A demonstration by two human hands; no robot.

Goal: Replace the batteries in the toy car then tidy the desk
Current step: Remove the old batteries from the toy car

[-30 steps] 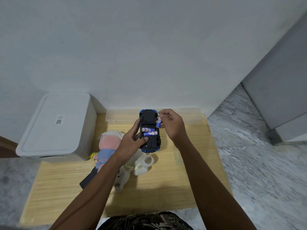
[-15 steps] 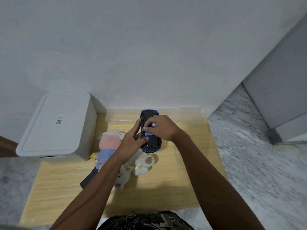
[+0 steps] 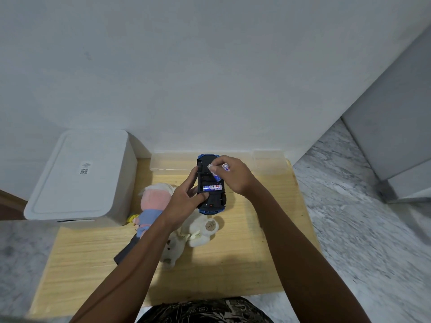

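A blue toy car (image 3: 211,201) is held upside down above the wooden desk (image 3: 256,229), its black underside and open battery bay facing up. My left hand (image 3: 184,201) grips the car's left side, thumb on the underside. One blue and white battery (image 3: 211,188) lies across the bay. My right hand (image 3: 233,176) is over the car's far end and holds two batteries (image 3: 215,172) in its fingertips, one angled down at the bay.
A pink and blue plush doll (image 3: 152,206) and a white plush bear (image 3: 198,231) lie under my left arm. A dark flat object (image 3: 126,251) sits beneath them. A white lidded bin (image 3: 81,178) stands left. Clear plastic containers (image 3: 268,162) line the desk's back edge.
My right hand reached onto the battery bay, then lifted away to the car's far end with a second battery. The bay went from two batteries to one.
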